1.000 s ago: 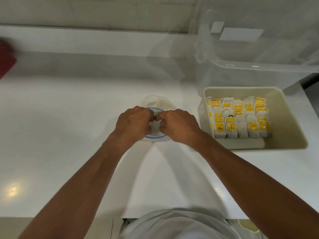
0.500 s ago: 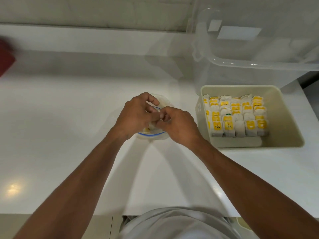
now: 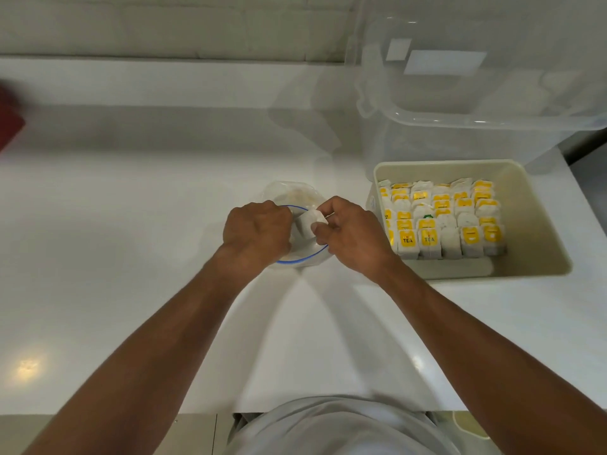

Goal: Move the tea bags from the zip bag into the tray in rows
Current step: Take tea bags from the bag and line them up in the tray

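Observation:
A clear zip bag (image 3: 289, 195) with a blue seal line lies on the white counter, its mouth facing me. My left hand (image 3: 256, 233) grips the bag's left edge. My right hand (image 3: 351, 236) pinches a white tea bag (image 3: 307, 224) just above the bag's mouth. To the right stands a beige tray (image 3: 538, 224) holding several rows of tea bags (image 3: 441, 218) with yellow tags, packed upright against its far and left sides. The tray's right strip and front strip are bare.
A large clear plastic storage bin (image 3: 476, 93) stands behind the tray at the back right. A red object (image 3: 8, 123) shows at the left edge. The white counter (image 3: 131, 241) runs wide to the left; its front edge is near my body.
My hands worked at the bag's mouth, then the right hand drew a white tea bag out of it. The left hand stays on the bag.

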